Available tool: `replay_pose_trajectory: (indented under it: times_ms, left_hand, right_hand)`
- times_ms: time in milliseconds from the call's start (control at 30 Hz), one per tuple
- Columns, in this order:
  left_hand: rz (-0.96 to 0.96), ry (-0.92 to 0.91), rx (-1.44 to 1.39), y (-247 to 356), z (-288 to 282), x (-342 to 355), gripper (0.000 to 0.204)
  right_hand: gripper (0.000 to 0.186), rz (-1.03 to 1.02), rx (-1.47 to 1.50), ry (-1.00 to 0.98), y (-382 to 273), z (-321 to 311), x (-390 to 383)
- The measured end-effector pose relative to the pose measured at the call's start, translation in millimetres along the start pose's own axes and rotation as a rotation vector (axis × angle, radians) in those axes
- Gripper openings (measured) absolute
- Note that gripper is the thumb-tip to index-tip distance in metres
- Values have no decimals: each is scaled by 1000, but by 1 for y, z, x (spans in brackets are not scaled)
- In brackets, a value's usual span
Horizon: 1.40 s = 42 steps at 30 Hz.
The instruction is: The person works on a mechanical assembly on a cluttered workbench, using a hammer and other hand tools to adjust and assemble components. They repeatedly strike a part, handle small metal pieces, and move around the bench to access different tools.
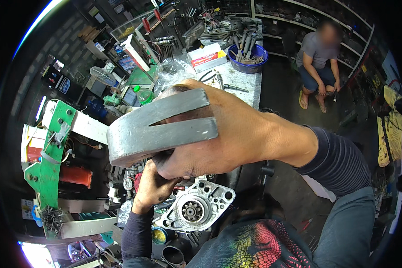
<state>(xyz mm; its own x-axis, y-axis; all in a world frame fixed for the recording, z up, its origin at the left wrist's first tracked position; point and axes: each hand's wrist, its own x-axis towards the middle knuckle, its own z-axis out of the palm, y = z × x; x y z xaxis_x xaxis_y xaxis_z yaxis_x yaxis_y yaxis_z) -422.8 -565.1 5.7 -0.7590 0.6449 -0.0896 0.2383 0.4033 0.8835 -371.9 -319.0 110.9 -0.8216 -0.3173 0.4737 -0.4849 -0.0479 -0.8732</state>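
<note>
Close to the camera, my right hand [236, 134] is closed on a claw hammer [134, 136], its dark split claw turned toward the view. The hammer's handle is hidden. Below it, my left hand [152, 190] is curled with its fingers partly behind the right hand. What those fingers hold cannot be made out. Just beside the left hand lies a cast metal housing [216, 196], like a starter motor's nose end, with a small toothed pinion gear [192, 211] in its round opening.
A blue basin [248, 68] of metal parts, an open white-and-red box [206, 57] and pliers [207, 76] sit on the far bench. A green steel frame [49, 178] stands at left. A seated person [319, 58] is at far right. An open tin [159, 235] stands near the housing.
</note>
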Motion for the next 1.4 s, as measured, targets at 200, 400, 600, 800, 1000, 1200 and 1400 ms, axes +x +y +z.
replay_pose_trajectory:
  times_ms: [200, 400, 600, 800, 1000, 1200, 1400]
  left_hand:
    - [51, 44, 203, -10, -3, -5, 62]
    - [224, -107, 249, 5, -1, 4, 50]
    - [160, -305, -16, 24, 8, 15, 47]
    - [260, -281, 23, 30, 11, 16, 47]
    - [103, -242, 51, 28, 10, 13, 35]
    - [511, -177, 648, -2, -6, 8, 31]
    - [425, 17, 224, -9, 9, 4, 17]
  right_hand:
    - [33, 23, -135, 24, -11, -5, -4]
    - [34, -601, -571, 132, -4, -8, -11]
    - [45, -401, -437, 151, 9, -15, -35]
    - [48, -301, -358, 200, 13, -9, -45]
    - [46, -265, -306, 197, 11, -10, -45]
    - [58, -400, -225, 272, 14, -4, -43]
    - [75, -440, -590, 299, 6, 0, -44]
